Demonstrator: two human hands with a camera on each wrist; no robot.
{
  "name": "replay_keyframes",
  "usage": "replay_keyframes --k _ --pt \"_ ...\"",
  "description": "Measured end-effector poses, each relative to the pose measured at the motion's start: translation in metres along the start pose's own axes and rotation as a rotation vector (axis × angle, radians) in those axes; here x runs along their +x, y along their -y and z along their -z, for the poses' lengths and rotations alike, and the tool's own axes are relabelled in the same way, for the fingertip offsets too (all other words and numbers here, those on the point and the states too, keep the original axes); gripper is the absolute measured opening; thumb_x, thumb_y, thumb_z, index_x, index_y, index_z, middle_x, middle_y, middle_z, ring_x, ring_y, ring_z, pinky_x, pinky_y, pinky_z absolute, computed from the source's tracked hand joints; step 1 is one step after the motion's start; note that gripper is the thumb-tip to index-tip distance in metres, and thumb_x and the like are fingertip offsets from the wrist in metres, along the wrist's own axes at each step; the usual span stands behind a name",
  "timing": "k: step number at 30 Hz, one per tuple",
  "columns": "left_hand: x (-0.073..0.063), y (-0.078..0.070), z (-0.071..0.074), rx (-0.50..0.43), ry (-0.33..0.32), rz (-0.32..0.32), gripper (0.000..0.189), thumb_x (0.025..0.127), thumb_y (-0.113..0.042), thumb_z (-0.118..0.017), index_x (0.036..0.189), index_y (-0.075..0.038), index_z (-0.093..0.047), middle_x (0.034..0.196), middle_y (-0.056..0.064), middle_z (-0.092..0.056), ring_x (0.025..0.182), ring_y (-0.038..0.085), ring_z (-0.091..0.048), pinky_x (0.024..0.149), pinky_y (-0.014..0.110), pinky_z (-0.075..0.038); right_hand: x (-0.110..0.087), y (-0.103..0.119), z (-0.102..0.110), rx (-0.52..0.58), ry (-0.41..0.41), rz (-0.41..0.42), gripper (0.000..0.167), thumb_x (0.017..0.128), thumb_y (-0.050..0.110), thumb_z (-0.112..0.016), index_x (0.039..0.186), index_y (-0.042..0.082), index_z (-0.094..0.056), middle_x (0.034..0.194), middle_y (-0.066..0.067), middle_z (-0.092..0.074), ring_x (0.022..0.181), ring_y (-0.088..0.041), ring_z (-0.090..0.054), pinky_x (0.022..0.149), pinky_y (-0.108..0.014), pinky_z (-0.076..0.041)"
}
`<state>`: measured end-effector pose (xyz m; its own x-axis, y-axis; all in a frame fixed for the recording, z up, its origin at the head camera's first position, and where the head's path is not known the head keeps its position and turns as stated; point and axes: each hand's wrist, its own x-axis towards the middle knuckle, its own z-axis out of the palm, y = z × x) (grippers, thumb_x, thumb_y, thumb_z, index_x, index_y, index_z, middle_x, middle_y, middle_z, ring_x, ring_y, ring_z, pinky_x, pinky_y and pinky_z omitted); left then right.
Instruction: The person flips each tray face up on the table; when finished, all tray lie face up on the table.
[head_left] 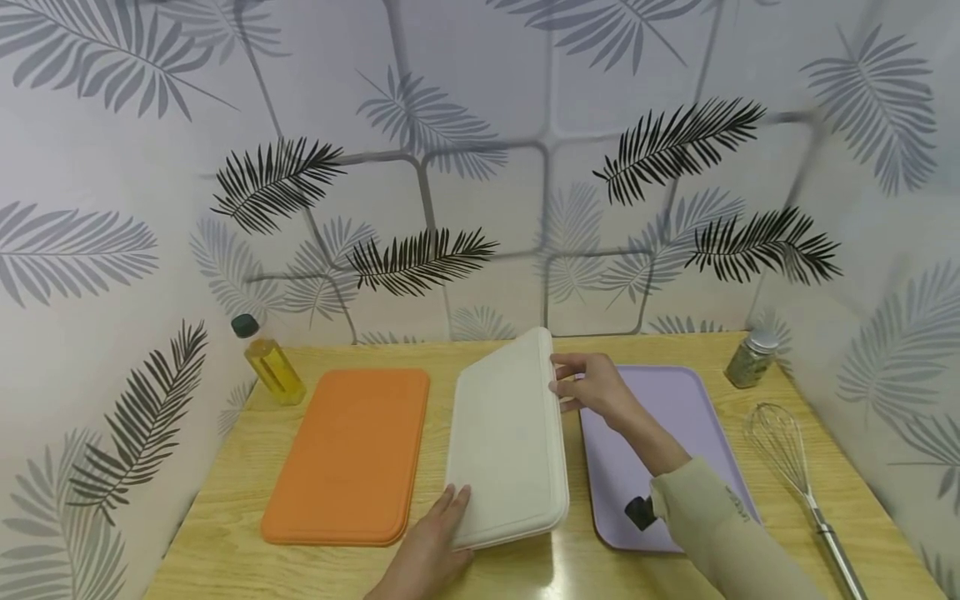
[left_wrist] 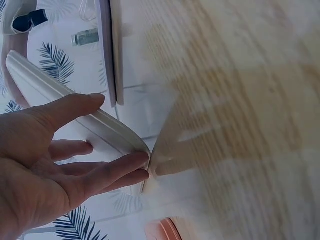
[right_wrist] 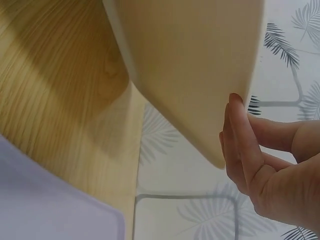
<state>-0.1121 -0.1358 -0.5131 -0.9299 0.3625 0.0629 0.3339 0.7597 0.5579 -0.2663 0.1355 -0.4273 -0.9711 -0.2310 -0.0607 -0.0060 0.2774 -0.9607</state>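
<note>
A white rectangular tray (head_left: 506,442) is held tilted above the middle of the table, its right side raised. My left hand (head_left: 429,542) grips its near left corner. In the left wrist view, the thumb of the left hand (left_wrist: 45,165) lies on one face of the tray, with fingers at the other face and the edge. My right hand (head_left: 596,392) pinches the raised right edge towards the far end. In the right wrist view, the fingers of the right hand (right_wrist: 270,170) lie against the tray's underside (right_wrist: 190,65).
An orange tray (head_left: 348,458) lies on the left and a purple tray (head_left: 637,450) on the right, partly under the right forearm. An oil bottle (head_left: 273,367) stands back left. A spice jar (head_left: 750,360) and a whisk (head_left: 806,492) are on the far right. Patterned wall surrounds the table.
</note>
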Motion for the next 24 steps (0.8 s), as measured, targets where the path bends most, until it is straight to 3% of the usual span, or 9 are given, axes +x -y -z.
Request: replay_keyframes --k 10,18,24 --pt "-0.003 -0.007 -0.003 -0.099 -0.044 -0.013 0.079 0.070 0.001 -0.079 0.140 0.005 -0.043 0.138 0.033 -0.043 0.119 0.049 -0.049 0.093 0.057 -0.046 0.002 0.018 -0.005 0.069 0.004 -0.017 0.056 0.086 -0.004 -0.066 0.139 -0.007 -0.045 0.116 -0.027 -0.057 0.079 -0.019 -0.067 0.069 -0.036 -0.060" --pt "-0.005 -0.011 -0.013 -0.131 -0.123 -0.117 0.091 0.067 0.007 -0.080 0.147 -0.002 -0.036 0.142 0.027 -0.043 0.121 0.044 -0.050 0.094 0.050 -0.048 0.003 0.031 -0.010 0.158 0.030 -0.056 0.062 0.085 -0.002 -0.069 0.142 -0.001 -0.043 0.117 -0.022 -0.055 0.081 -0.019 -0.067 0.072 -0.037 -0.059" --pt "-0.005 -0.024 -0.013 -0.179 -0.187 -0.170 0.100 0.067 0.012 -0.077 0.152 -0.010 -0.028 0.145 0.023 -0.042 0.118 0.042 -0.054 0.082 0.037 -0.056 0.002 0.041 -0.016 0.215 0.061 -0.046 0.064 0.085 0.000 -0.071 0.143 0.002 -0.043 0.116 -0.021 -0.053 0.085 -0.021 -0.066 0.072 -0.040 -0.059"
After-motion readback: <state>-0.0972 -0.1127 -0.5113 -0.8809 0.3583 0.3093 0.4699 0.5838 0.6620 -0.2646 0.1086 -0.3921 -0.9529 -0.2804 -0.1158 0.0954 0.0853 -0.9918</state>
